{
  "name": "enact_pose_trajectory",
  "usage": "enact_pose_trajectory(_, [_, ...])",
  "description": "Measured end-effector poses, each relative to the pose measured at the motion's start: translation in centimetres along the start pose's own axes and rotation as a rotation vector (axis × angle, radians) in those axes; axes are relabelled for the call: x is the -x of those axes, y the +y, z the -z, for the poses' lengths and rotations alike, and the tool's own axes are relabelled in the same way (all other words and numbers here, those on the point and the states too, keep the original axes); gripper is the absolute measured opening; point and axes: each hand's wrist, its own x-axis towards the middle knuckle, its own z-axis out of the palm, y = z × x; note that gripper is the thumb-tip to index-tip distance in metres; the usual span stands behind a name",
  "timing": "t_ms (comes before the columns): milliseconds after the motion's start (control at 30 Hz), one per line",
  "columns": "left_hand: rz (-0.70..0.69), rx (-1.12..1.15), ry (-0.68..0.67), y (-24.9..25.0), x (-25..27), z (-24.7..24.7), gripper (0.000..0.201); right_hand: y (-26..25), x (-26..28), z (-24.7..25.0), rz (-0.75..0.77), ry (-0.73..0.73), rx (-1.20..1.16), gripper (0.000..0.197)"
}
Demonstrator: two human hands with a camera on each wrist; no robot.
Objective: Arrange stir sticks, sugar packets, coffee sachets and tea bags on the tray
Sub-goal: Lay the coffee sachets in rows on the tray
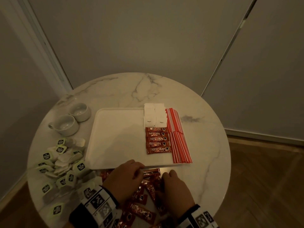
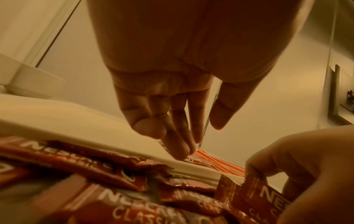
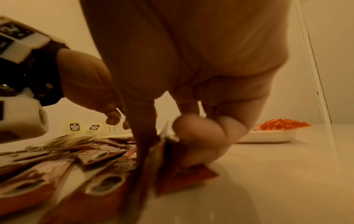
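Observation:
A white tray [image 1: 115, 129] holds sugar packets [image 1: 154, 116], red stir sticks [image 1: 177, 137] along its right edge and a row of coffee sachets [image 1: 158, 140]. Loose coffee sachets [image 1: 141, 209] lie in a pile in front of the tray, under both hands. My right hand [image 1: 164, 177] pinches a few sachets [image 3: 166, 159] upright on their edge between thumb and fingers [image 2: 268, 178]. My left hand [image 1: 139, 170] hovers over the pile at the tray's near rim. Its fingers point down, the thumb stands apart [image 2: 199, 136], and the fingertips meet a sachet end [image 1: 151, 171].
Green-tagged tea bags [image 1: 62, 163] are heaped on the round marble table [image 1: 131, 89] left of the tray. Two white cups [image 1: 72, 119] stand at the back left. Walls close in behind; wooden floor [image 1: 263, 178] shows on the right.

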Motion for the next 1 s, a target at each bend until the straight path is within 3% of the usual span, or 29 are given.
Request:
enact_pose_trajectory(300, [-0.019,0.030,-0.017,1.2,-0.6,0.0,0.026,0.2,-0.9,-0.8,-0.052,-0.009,-0.079,0.030])
enact_pose_trajectory(433, [-0.020,0.040,-0.038,1.6,-0.9,-0.2,0.029,0.2,-1.0,-0.5,0.028,-0.012,0.008,0.026])
enact_pose_trajectory(533, [0.009,0.130,-0.070,2.0,-0.9,-0.2,0.040,0.2,-1.0,1.0,0.080,-0.001,-0.116,0.022])
enact_pose_trajectory(667, [0.111,0.526,-0.214,3.2,-1.5,0.3,0.070,-0.8,-0.9,4.7,0.121,-0.007,-0.520,0.016])
enact_pose_trajectory(833, [0.339,1.382,-0.281,5.9,-2.4,0.9,0.033,-2.8,-1.2,7.4,0.226,-0.026,-0.800,0.018])
enact_pose_trajectory(1000, [0.500,1.561,-0.238,5.4,-3.2,1.0,0.036,-3.5,-2.4,7.4,0.220,0.025,-0.806,0.022])
